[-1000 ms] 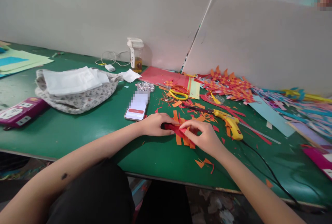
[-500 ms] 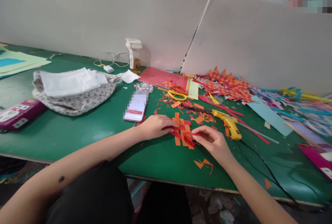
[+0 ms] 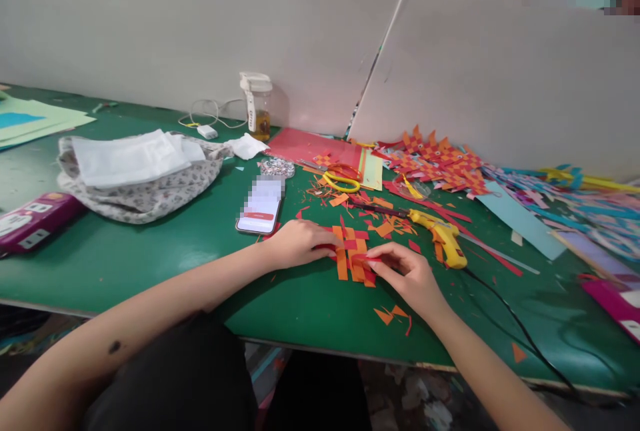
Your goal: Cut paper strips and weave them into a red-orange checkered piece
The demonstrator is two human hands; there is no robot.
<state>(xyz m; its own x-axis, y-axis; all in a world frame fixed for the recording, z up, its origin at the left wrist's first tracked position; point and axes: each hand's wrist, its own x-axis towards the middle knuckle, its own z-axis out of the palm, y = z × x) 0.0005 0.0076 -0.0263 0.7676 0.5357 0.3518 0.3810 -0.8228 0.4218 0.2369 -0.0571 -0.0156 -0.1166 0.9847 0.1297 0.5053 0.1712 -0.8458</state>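
Orange and red paper strips [image 3: 357, 244] lie woven together in a small checked piece on the green table. At the weave's left edge, my left hand [image 3: 297, 244] has its fingers closed on the woven strips; its fingertips are partly hidden. From the right, my right hand [image 3: 407, 272] pinches a red paper strip [image 3: 369, 258] between thumb and finger, over the orange strips. Orange paper scraps [image 3: 384, 315] lie in front of the weave.
A yellow glue gun [image 3: 443, 238] with a black cord lies right. Yellow-handled scissors [image 3: 342, 182] and finished woven pieces [image 3: 440, 158] are behind. A phone [image 3: 259, 204], fabric bag [image 3: 140, 198], drink bottle [image 3: 259, 108] and purple power strip [image 3: 43, 221] sit left.
My right hand has shifted slightly left with the red strip. A thin red point now shows upright at the weave's far edge. My left hand stays nearly in place.
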